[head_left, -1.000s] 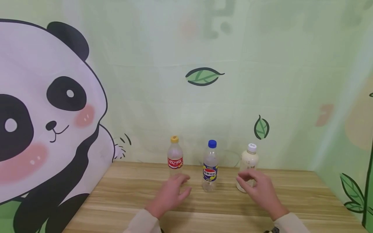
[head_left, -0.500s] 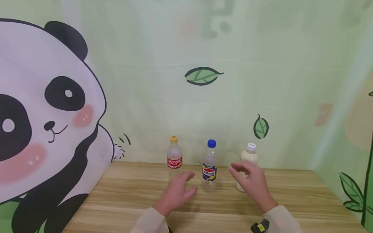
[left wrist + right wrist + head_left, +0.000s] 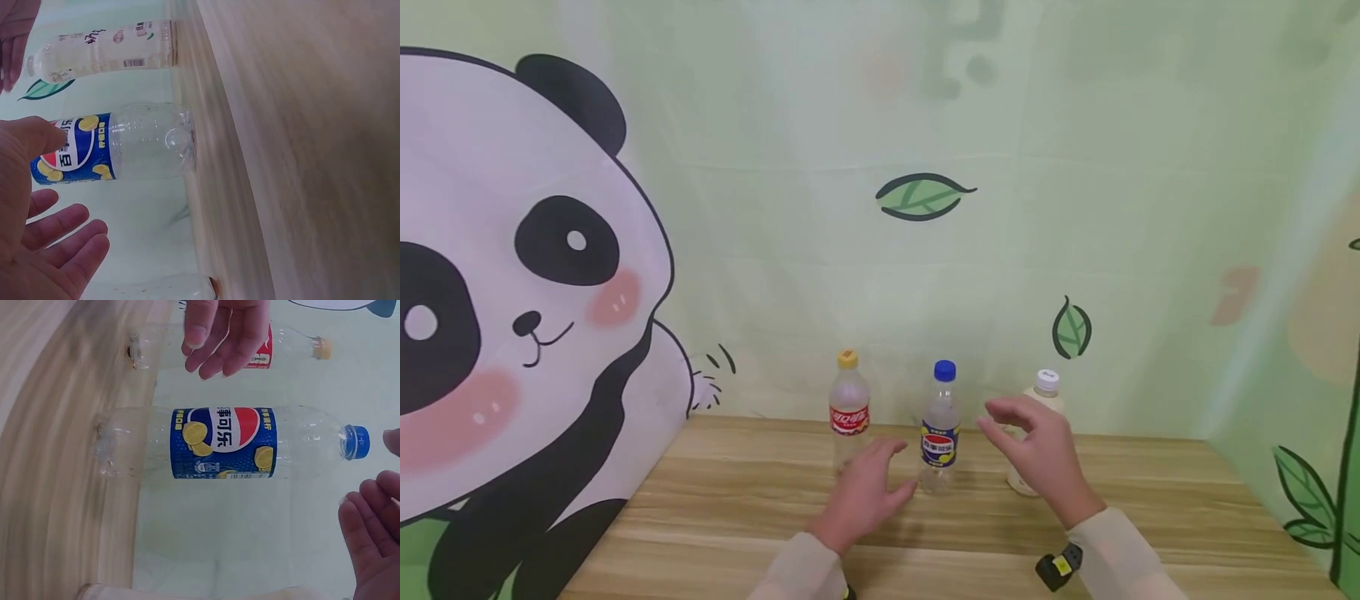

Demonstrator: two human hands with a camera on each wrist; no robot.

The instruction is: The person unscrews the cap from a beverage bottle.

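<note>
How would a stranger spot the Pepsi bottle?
Against the panda backdrop, find the wooden table. The Pepsi bottle stands between two others; its blue cap sets it apart from the yellow-capped Coca-Cola bottle and white-capped bottle.

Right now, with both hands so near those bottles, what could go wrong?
The blue-capped bottle stands upright between the left hand and the right hand. It looks empty, so a light bump might tip it over.

The white-capped bottle is partly hidden behind the right hand in the head view; a careless backward nudge could go unnoticed.

The left hand likewise covers the bottom of the yellow-capped bottle, which it might brush.
</note>
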